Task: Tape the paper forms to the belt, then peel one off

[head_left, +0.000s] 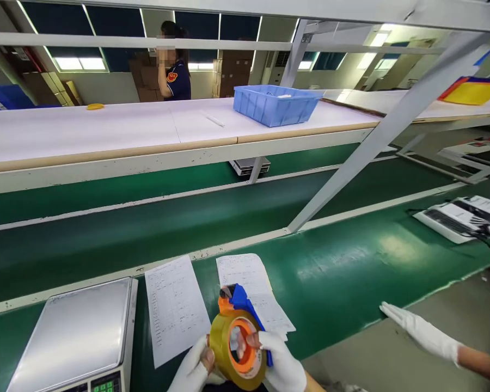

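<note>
A tape dispenser point(242, 296) with a blue and orange body carries a wide roll of yellow-brown tape point(220, 348). My left hand point(193, 367), in a white glove with bare fingertips, pinches the roll's left side. On the other side my right hand point(283, 363), gloved alike, grips the dispenser, fingertips at the roll's orange hub. Part of the blue frame is hidden behind the roll and this hand. Just beyond lie a handwritten sheet point(173, 305) and a small stack of written papers point(245, 272) on the green bench point(335, 283).
A weighing scale point(77, 326) stands at left. Another person's gloved hand point(424, 332) reaches in at right, near papers and a clipboard-like pile point(461, 218). A slanted metal post point(351, 169) crosses the middle. The raised white shelf point(126, 130) holds a blue bin point(275, 106); a person point(178, 76) is behind.
</note>
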A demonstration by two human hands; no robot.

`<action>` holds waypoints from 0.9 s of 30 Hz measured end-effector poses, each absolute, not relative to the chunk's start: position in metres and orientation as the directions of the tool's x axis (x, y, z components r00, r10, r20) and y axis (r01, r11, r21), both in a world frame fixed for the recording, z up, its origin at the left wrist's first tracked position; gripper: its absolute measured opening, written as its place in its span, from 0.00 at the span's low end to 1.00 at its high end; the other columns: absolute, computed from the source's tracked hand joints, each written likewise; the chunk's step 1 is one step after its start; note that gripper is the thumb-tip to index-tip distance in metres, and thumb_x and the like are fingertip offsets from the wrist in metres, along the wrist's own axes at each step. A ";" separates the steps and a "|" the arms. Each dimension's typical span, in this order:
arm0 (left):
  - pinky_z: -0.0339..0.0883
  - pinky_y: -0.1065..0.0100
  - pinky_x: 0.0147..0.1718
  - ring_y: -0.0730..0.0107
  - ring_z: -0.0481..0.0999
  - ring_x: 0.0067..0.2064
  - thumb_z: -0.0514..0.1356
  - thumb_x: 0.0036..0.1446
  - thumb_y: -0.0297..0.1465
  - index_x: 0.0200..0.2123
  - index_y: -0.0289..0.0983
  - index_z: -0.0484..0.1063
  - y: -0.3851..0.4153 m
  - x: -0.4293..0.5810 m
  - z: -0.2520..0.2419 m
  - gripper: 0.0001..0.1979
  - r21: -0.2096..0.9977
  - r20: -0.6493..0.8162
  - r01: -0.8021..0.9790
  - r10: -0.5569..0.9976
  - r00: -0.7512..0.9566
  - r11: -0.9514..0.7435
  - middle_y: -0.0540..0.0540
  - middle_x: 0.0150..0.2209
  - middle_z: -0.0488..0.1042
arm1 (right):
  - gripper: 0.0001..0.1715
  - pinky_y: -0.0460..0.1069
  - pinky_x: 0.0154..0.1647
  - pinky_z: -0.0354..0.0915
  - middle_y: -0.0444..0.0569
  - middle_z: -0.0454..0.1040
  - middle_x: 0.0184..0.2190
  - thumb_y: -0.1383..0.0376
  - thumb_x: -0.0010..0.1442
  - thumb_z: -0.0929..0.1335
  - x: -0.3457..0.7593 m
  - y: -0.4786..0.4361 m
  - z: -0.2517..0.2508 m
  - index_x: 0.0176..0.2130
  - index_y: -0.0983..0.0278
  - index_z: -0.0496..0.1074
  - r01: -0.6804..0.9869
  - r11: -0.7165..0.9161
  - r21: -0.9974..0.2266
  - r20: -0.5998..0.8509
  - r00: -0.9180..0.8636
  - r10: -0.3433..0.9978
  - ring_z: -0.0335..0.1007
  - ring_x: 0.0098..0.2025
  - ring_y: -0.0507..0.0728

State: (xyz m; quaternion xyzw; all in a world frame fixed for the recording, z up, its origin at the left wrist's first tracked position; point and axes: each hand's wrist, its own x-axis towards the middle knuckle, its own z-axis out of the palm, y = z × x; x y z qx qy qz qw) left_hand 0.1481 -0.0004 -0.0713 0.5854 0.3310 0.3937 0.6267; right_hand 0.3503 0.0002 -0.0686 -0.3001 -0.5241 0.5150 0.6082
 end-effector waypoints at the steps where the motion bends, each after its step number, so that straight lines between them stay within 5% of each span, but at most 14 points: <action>1: 0.63 0.72 0.41 0.75 0.67 0.38 0.58 0.51 0.58 0.50 0.30 0.60 0.001 0.153 -0.066 0.39 0.997 0.048 -0.071 0.888 0.457 -0.017 0.42 0.40 0.67 | 0.29 0.57 0.59 0.58 0.58 0.67 0.50 0.57 0.48 0.63 0.359 0.001 -0.069 0.49 0.65 0.61 -0.270 0.309 -0.912 0.342 -0.086 0.936 0.62 0.57 0.63; 6: 0.63 0.67 0.48 0.66 0.70 0.44 0.52 0.43 0.68 0.48 0.26 0.65 0.006 0.175 -0.025 0.50 0.999 0.029 -0.018 0.985 0.172 -0.027 0.37 0.42 0.70 | 0.35 0.54 0.60 0.61 0.60 0.58 0.59 0.64 0.52 0.64 0.392 0.003 -0.086 0.57 0.64 0.50 0.282 0.484 -0.828 0.483 -0.078 0.872 0.58 0.62 0.60; 11: 0.62 0.71 0.34 0.73 0.69 0.33 0.61 0.31 0.66 0.38 0.28 0.65 0.003 0.191 -0.009 0.47 0.996 -0.027 -0.079 0.976 0.216 0.045 0.42 0.33 0.69 | 0.34 0.49 0.56 0.65 0.54 0.60 0.56 0.72 0.52 0.63 0.399 -0.009 -0.091 0.57 0.61 0.52 0.651 0.676 -0.344 0.760 -0.229 0.608 0.62 0.57 0.54; 15: 0.57 0.73 0.28 0.79 0.63 0.26 0.62 0.33 0.64 0.30 0.30 0.60 0.000 0.184 -0.027 0.41 0.999 -0.038 -0.009 0.975 0.217 0.041 0.47 0.26 0.65 | 0.37 0.52 0.52 0.67 0.54 0.63 0.56 0.72 0.46 0.63 0.401 -0.013 -0.092 0.57 0.61 0.58 0.727 0.687 -0.006 0.816 -0.394 0.424 0.64 0.56 0.59; 17: 0.57 0.74 0.28 0.80 0.63 0.25 0.62 0.35 0.62 0.31 0.30 0.60 -0.005 0.175 -0.037 0.40 0.998 -0.057 -0.002 0.975 0.214 0.059 0.48 0.24 0.64 | 0.38 0.53 0.52 0.69 0.53 0.64 0.57 0.70 0.46 0.65 0.405 -0.008 -0.103 0.58 0.58 0.62 0.719 0.695 0.017 0.742 -0.475 0.473 0.66 0.56 0.61; 22: 0.57 0.75 0.25 0.80 0.63 0.23 0.63 0.39 0.56 0.30 0.29 0.62 -0.017 0.157 -0.047 0.33 0.993 -0.094 0.087 0.989 0.118 0.084 0.48 0.23 0.65 | 0.35 0.52 0.56 0.68 0.47 0.63 0.60 0.67 0.51 0.66 0.405 -0.002 -0.131 0.59 0.51 0.67 0.729 0.665 -0.162 0.438 -0.551 0.710 0.63 0.60 0.62; 27: 0.58 0.76 0.24 0.81 0.65 0.24 0.62 0.46 0.46 0.30 0.28 0.64 -0.016 0.144 -0.047 0.24 0.989 -0.109 0.113 0.988 0.108 0.097 0.47 0.25 0.66 | 0.34 0.54 0.47 0.71 0.55 0.67 0.55 0.67 0.48 0.65 0.383 -0.022 -0.115 0.56 0.58 0.71 0.686 0.716 0.126 0.649 -0.603 0.463 0.69 0.51 0.62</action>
